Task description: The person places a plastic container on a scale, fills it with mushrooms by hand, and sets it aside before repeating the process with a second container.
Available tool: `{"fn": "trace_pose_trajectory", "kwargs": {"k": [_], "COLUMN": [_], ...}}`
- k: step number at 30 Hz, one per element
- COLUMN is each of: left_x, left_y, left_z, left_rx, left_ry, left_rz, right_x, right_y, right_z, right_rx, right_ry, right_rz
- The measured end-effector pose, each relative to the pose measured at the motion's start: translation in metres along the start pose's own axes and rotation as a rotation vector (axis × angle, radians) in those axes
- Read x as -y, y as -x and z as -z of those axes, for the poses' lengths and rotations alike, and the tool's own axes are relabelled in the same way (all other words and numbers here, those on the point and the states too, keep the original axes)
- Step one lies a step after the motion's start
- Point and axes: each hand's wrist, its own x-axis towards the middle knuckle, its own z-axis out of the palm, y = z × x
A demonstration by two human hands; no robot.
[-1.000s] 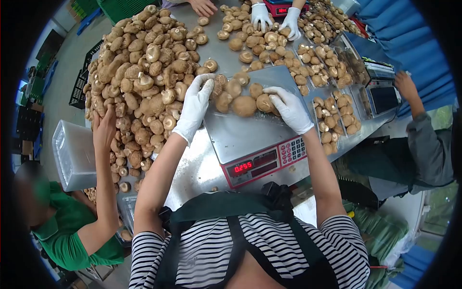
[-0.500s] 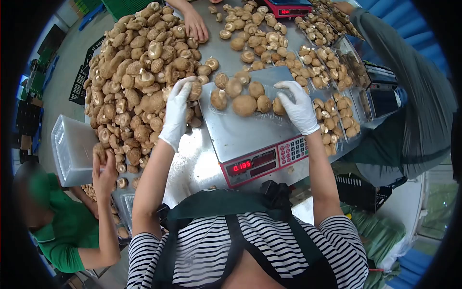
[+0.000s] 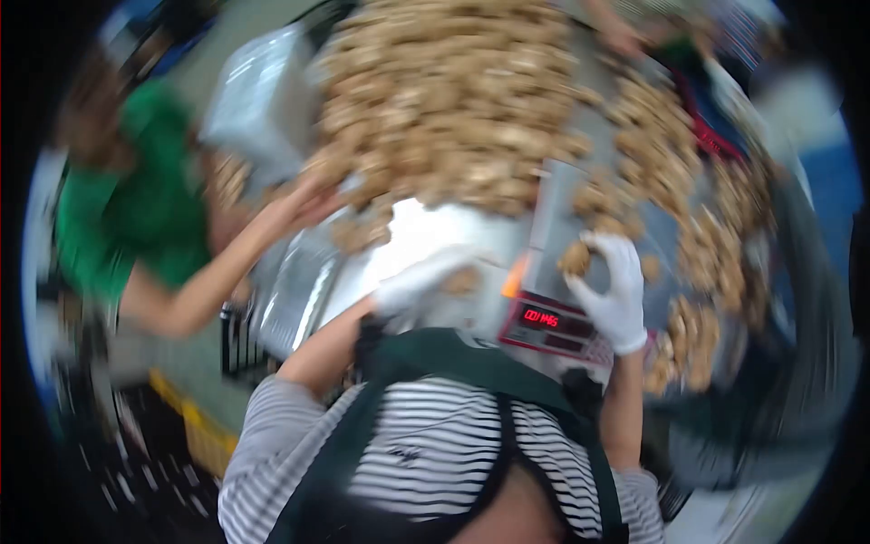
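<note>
Around a motion-blurred room, a co-worker in green [image 3: 149, 218] reaches to the pile's edge. Shiny metal table [image 3: 426, 231], glare up front; big mushroom pile [image 3: 444, 100] at its far side. Scale [image 3: 542, 317] near the wearer, red digits smeared. Right hand [image 3: 618, 288] pinches one mushroom [image 3: 575, 259] over the pan; left hand [image 3: 419, 279] beside a second mushroom [image 3: 461, 281], hold can't be told. Step looks like swapping pieces at the scale; next move calls for controlled fingertips.
</note>
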Motion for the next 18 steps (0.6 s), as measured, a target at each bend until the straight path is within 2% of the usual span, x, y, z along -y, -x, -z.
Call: {"fn": "trace_pose_trajectory", "kwargs": {"k": [2, 3, 4, 5, 6, 7, 9, 10, 12, 13, 14, 15, 16, 17, 18], "left_x": [0.017, 0.029, 0.045, 0.057, 0.080, 0.089, 0.127, 0.152, 0.164, 0.201, 0.209, 0.217, 0.240, 0.270, 0.274], "left_y": [0.010, 0.005, 0.007, 0.012, 0.014, 0.028, 0.060, 0.082, 0.151, 0.171, 0.194, 0.216, 0.230, 0.236, 0.240], "left_z": [0.001, 0.007, 0.016, 0.022, 0.031, 0.046, 0.067, 0.073, 0.075, 0.089, 0.088, 0.093, 0.108, 0.122, 0.122], "left_rx": [0.097, 0.189, 0.157, 0.113, 0.067, 0.019, -0.089, -0.150, -0.359, -0.471, -0.618, -0.679, -0.735, -0.909, -1.149], "left_ry": [0.189, 0.101, 0.148, 0.199, 0.237, 0.111, 0.166, 0.351, 0.342, 0.218, 0.299, 0.507, 0.609, 0.520, 0.231], "left_rz": [0.051, -0.177, 0.023, 0.034, 0.008, -0.035, -0.125, -0.182, -0.255, -0.247, -0.125, 0.018, 0.062, 0.055, 0.124], "right_x": [0.030, 0.044, 0.050, 0.058, 0.065, 0.071, 0.081, 0.082, 0.080, 0.078, 0.076, 0.073, 0.073, 0.073, 0.072], "right_y": [-0.011, -0.014, -0.009, -0.009, -0.009, -0.011, -0.010, -0.012, -0.021, -0.023, -0.027, -0.032, -0.037, -0.044, -0.051], "right_z": [-0.044, -0.064, -0.086, -0.097, -0.104, -0.110, -0.117, -0.120, -0.129, -0.132, -0.135, -0.133, -0.132, -0.132, -0.131], "right_rx": [0.187, 0.270, 0.312, 0.386, 0.451, 0.510, 0.601, 0.620, 0.637, 0.644, 0.630, 0.604, 0.594, 0.581, 0.549], "right_ry": [-0.098, -0.138, -0.183, -0.218, -0.233, -0.305, -0.420, -0.417, -0.397, -0.411, -0.403, -0.376, -0.371, -0.371, -0.344], "right_rz": [0.163, 0.249, 0.243, 0.264, 0.269, 0.272, 0.243, 0.265, 0.273, 0.296, 0.298, 0.278, 0.247, 0.216, 0.220]}}
